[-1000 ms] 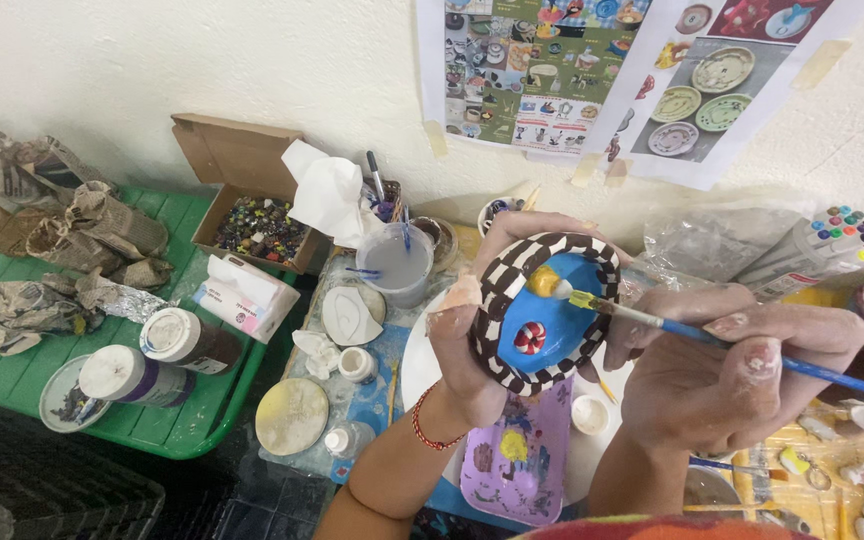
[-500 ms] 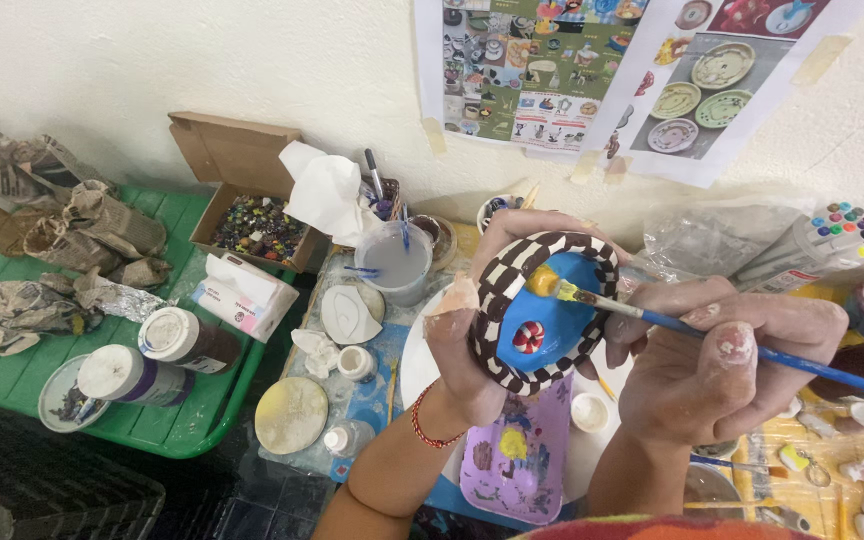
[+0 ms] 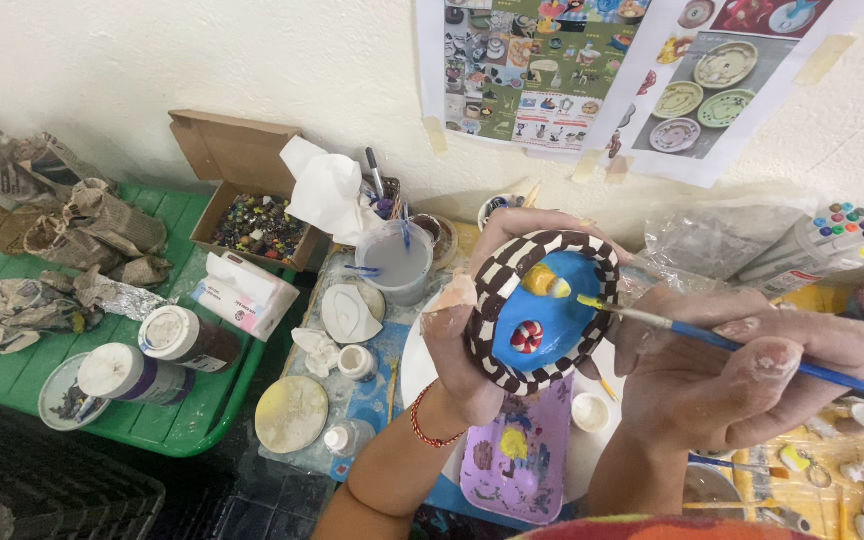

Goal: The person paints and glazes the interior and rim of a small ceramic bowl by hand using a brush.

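Head view — left hand (image 3: 462,345) fingers wrapped around checkered bowl (image 3: 542,305); right hand (image 3: 742,375) pinches paintbrush (image 3: 742,345), tip at bowl's 3 o'clock.

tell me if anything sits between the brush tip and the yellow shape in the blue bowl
Nothing visible does. The right hand holds the blue-handled brush with its tip right at the yellow shape, inside the checkered-rim bowl that the left hand holds up.

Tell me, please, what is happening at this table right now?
A person is painting a small dish with a blue inside and a black-and-white checked rim. The left hand holds it up, tilted toward the camera. The right hand holds a blue-handled brush, its tip at a yellow figure inside. A purple palette lies below.
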